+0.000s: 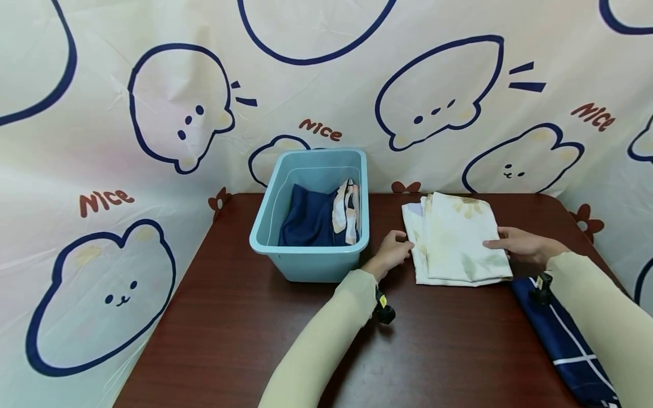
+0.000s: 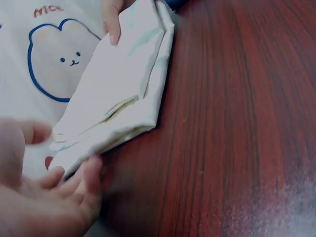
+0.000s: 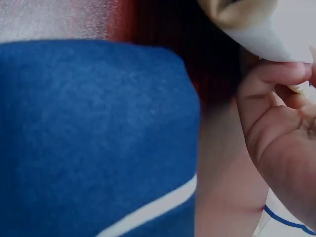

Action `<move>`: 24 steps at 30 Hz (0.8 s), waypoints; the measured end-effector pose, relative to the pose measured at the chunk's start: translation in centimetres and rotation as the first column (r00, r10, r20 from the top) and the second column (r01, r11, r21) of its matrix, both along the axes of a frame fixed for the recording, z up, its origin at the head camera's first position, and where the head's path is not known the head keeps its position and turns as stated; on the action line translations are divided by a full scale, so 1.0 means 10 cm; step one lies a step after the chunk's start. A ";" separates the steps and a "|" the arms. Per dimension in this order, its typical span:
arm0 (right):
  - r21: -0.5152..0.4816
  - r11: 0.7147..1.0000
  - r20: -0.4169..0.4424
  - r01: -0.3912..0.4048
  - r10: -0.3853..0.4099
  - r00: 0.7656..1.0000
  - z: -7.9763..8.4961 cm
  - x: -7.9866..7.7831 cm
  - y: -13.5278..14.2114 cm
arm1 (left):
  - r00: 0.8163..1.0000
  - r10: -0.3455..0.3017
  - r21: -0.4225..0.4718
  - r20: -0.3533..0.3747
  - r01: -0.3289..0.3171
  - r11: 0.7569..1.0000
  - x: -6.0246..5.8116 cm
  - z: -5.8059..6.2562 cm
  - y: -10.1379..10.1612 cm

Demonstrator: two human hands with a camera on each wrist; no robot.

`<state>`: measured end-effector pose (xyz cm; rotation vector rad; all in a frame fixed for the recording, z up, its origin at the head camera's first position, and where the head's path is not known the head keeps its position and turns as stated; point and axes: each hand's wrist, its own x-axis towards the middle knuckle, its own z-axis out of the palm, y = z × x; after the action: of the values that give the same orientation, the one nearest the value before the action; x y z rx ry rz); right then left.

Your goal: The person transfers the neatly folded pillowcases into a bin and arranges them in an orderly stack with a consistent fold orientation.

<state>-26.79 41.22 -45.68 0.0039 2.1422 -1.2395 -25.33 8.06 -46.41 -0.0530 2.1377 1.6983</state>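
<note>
A folded white cloth [image 1: 461, 241] with pale yellow and green prints lies in layers on the right half of the table. At its right edge my right hand [image 1: 525, 245] pinches the cloth, thumb on top and fingers underneath. My left hand [image 1: 393, 250] is at the opposite edge, its fingertips right at the lower fold. In the left wrist view, the left thumb stands apart from the fingers [image 2: 92, 173], near the folded layers. A navy cloth with white lines [image 1: 566, 334] lies under my right forearm, partly hidden by the sleeve.
A light blue plastic bin [image 1: 311, 263] stands left of my left hand, holding a navy cloth [image 1: 308, 218] and a cream, patterned cloth [image 1: 346, 212]. The dark brown wooden table [image 1: 229, 334] backs onto a white curtain [image 1: 316, 85] printed with cartoon bears.
</note>
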 end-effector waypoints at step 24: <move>0.048 0.998 0.013 0.046 -0.047 0.999 -0.10 -0.01 -0.07 | 0.991 -0.129 -0.070 0.034 0.131 0.989 0.03 0.03 0.07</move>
<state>-26.93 40.48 -46.66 0.0829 2.1701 -1.2110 -25.05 8.72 -46.16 0.0400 2.1317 1.5383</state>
